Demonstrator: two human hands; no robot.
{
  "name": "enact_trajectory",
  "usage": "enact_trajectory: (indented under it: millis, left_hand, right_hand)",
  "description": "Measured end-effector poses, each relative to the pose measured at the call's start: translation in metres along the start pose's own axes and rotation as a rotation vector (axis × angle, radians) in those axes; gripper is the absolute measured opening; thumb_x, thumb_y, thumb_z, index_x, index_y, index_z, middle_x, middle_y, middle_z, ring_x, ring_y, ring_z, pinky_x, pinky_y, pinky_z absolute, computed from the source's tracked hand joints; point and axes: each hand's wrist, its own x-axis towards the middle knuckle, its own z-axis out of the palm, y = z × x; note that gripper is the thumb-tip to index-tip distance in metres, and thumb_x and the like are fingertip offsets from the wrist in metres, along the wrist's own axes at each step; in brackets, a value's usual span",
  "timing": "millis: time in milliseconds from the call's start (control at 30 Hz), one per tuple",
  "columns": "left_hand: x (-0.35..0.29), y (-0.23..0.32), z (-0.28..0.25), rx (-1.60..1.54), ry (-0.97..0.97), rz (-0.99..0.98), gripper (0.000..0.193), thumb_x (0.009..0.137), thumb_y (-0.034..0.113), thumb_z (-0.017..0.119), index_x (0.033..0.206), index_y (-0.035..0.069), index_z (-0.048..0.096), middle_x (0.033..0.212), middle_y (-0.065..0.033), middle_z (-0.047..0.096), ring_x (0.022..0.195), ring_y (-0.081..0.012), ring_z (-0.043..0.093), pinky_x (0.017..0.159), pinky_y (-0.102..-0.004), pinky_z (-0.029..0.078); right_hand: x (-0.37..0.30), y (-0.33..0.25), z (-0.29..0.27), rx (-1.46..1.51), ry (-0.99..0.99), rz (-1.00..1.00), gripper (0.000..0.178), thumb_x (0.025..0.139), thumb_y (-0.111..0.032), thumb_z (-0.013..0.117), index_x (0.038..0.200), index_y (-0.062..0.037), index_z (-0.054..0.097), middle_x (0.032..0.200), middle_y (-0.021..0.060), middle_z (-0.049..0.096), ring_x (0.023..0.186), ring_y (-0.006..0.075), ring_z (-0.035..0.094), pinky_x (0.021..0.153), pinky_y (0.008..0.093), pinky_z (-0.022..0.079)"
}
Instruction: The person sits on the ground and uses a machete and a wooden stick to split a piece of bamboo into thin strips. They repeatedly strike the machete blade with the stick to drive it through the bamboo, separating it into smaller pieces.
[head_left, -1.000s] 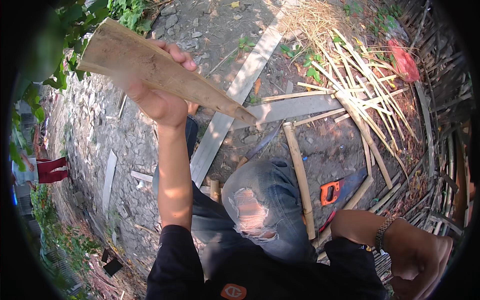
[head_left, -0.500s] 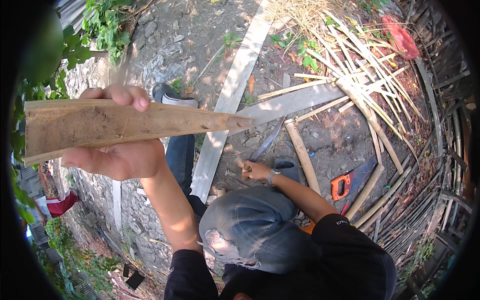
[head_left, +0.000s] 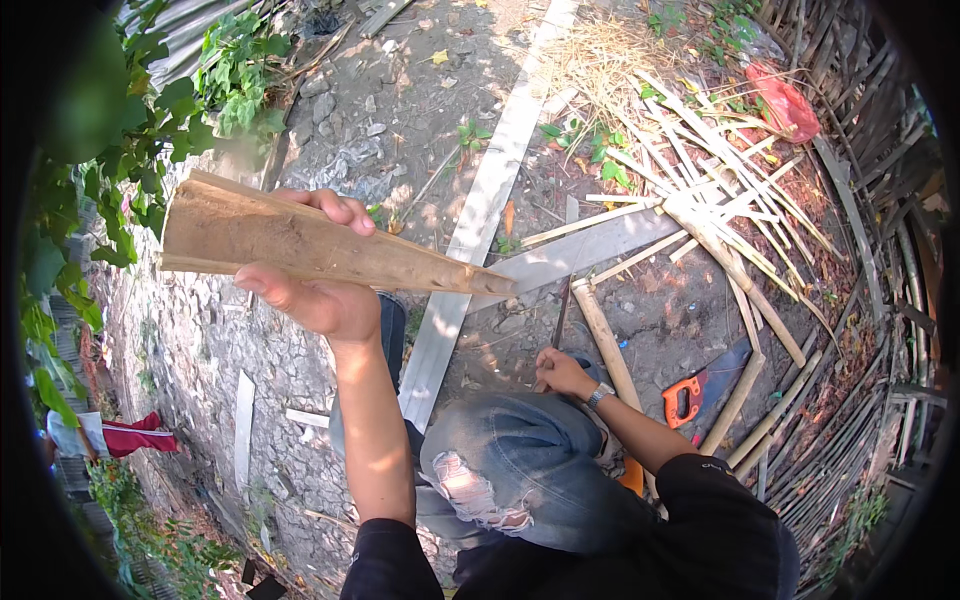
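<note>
A long half-split bamboo piece lies across my left hand, its hollow side up and its wide end at the left. My left thumb presses its near edge while the fingers wrap over the far edge. My right hand, low beside my jeans-clad knee, is closed round the handle of a long-bladed knife. The narrow dark blade points away from me, seen nearly edge-on. The handle is mostly hidden in my fist. Blade and bamboo are apart.
Right of the knife lies a bamboo pole, then an orange-handled saw. Split bamboo strips pile up at far right, near a red plastic bag. A long grey board crosses the ground. A stick fence borders the right.
The bamboo piece and my left hand have shifted right and slightly down in view. My right hand has moved right, and the knife blade has turned from showing its flat to nearly edge-on.
</note>
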Motion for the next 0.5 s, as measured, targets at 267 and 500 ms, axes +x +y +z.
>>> enact_trajectory:
  millis: [267, 500]
  left_hand:
    - [0.004, 0.005, 0.043, 0.238, 0.056, 0.059, 0.089, 0.093, 0.080, 0.043, 0.114, -0.006, 0.052, 0.087, -0.0153, 0.061, 0.074, -0.0243, 0.064, 0.067, -0.0368, 0.056]
    - [0.010, -0.022, 0.078, 0.202, -0.170, 0.047, 0.084, 0.098, 0.076, 0.036, 0.116, -0.004, 0.052, 0.086, -0.0151, 0.059, 0.076, -0.0247, 0.064, 0.072, -0.0397, 0.058]
  right_hand:
    - [-0.143, -0.060, -0.125, 0.457, 0.321, 0.015, 0.064, 0.094, -0.003, 0.059, 0.150, -0.0107, 0.031, 0.085, 0.0103, 0.064, 0.054, 0.0134, 0.056, 0.052, 0.0284, 0.050]
    - [-0.233, -0.164, -0.134, 0.481, 0.686, -0.399, 0.046, 0.101, -0.013, 0.061, 0.143, 0.0004, 0.050, 0.076, -0.0009, 0.059, 0.056, 0.0040, 0.048, 0.049, 0.0205, 0.038]
